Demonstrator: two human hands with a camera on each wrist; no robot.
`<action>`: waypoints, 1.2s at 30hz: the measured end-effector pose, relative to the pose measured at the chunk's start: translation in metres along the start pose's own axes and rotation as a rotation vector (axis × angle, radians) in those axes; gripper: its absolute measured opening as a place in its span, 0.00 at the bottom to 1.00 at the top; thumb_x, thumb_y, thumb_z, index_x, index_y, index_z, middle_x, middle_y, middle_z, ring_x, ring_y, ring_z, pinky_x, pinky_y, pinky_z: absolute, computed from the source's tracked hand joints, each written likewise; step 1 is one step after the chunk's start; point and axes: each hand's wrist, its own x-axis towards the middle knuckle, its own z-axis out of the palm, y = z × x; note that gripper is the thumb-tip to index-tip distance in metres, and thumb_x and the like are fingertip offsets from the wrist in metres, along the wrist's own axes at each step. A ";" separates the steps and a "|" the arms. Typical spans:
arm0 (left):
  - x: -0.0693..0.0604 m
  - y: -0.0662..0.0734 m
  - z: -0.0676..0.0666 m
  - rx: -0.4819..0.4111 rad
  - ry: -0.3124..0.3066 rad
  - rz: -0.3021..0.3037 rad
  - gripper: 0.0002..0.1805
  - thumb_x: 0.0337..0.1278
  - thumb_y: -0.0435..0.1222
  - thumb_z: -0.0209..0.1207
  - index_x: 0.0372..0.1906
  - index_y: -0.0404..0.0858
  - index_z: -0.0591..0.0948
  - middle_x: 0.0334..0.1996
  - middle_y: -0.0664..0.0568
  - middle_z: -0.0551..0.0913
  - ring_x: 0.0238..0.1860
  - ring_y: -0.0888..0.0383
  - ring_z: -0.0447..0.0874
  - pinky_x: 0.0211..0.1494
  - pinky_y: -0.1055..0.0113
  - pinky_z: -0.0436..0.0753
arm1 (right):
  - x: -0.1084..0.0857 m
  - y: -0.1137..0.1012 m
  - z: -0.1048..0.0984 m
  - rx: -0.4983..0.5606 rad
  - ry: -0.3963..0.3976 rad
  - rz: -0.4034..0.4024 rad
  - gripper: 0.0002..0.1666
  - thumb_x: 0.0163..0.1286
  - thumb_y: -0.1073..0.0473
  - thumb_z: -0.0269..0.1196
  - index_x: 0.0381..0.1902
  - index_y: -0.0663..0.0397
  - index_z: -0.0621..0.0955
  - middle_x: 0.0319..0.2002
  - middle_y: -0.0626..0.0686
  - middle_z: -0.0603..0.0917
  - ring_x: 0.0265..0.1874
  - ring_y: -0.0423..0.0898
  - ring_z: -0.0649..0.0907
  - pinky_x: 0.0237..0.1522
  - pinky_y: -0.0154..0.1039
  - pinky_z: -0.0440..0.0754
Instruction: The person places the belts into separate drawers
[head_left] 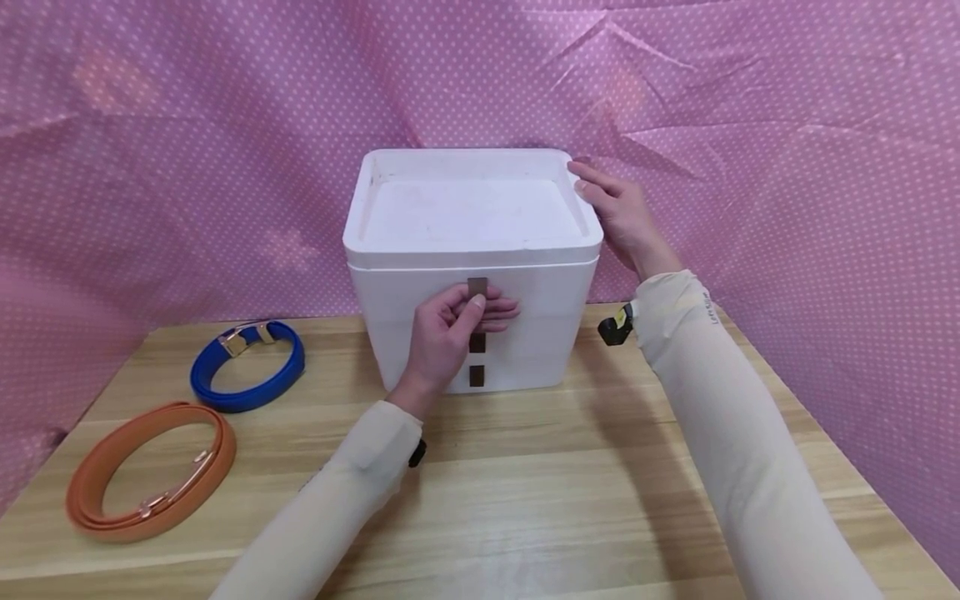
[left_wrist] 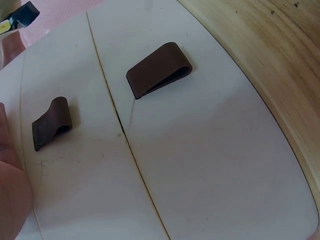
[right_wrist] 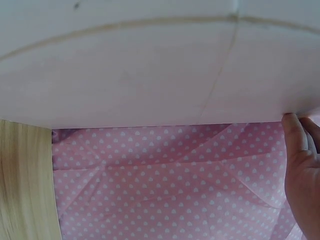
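A white box [head_left: 525, 333] with a recessed top stands at the table's back. Down its front run brown pull tabs; the left hand [head_left: 442, 333] pinches the top tab [head_left: 477, 287] between thumb and fingers. In the left wrist view two lower tabs, one [left_wrist: 157, 70] nearer the table and another [left_wrist: 52, 124], show beside part of the left hand [left_wrist: 12, 195]. The right hand [head_left: 626, 217] rests against the box's upper right side, fingers at its top rim; in the right wrist view the right hand [right_wrist: 305, 175] touches the white side.
A coiled blue belt [head_left: 251, 396] and a coiled orange belt [head_left: 101, 475], both with metal buckles, lie on the left of the wooden table [head_left: 525, 517]. Pink dotted cloth [head_left: 262, 125] hangs behind and at both sides.
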 end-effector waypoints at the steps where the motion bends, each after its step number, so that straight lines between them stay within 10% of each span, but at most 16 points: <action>1: 0.000 0.000 0.000 -0.002 0.003 -0.004 0.11 0.72 0.25 0.48 0.44 0.18 0.77 0.40 0.29 0.84 0.42 0.36 0.86 0.44 0.50 0.87 | 0.000 0.000 0.000 0.005 0.001 -0.004 0.26 0.74 0.63 0.59 0.68 0.60 0.72 0.69 0.56 0.70 0.63 0.53 0.74 0.53 0.35 0.81; 18: -0.001 0.001 -0.004 0.016 0.000 -0.127 0.11 0.71 0.29 0.53 0.47 0.21 0.79 0.40 0.34 0.86 0.42 0.42 0.87 0.45 0.53 0.87 | 0.000 0.001 0.001 0.011 0.013 0.012 0.26 0.74 0.63 0.59 0.68 0.60 0.72 0.69 0.56 0.70 0.63 0.52 0.74 0.52 0.34 0.82; 25: -0.011 0.001 -0.003 0.052 -0.004 -0.266 0.13 0.70 0.31 0.56 0.44 0.21 0.79 0.38 0.36 0.86 0.41 0.44 0.88 0.44 0.55 0.87 | -0.001 -0.001 -0.001 0.004 0.019 0.025 0.26 0.73 0.61 0.60 0.67 0.57 0.73 0.69 0.55 0.71 0.63 0.52 0.74 0.51 0.34 0.82; 36: -0.038 -0.014 -0.006 0.046 -0.175 -0.542 0.13 0.70 0.27 0.53 0.46 0.16 0.76 0.37 0.32 0.85 0.38 0.44 0.88 0.43 0.54 0.87 | -0.002 -0.002 0.002 -0.007 0.011 0.016 0.26 0.74 0.62 0.59 0.68 0.58 0.72 0.69 0.55 0.70 0.64 0.52 0.74 0.53 0.34 0.81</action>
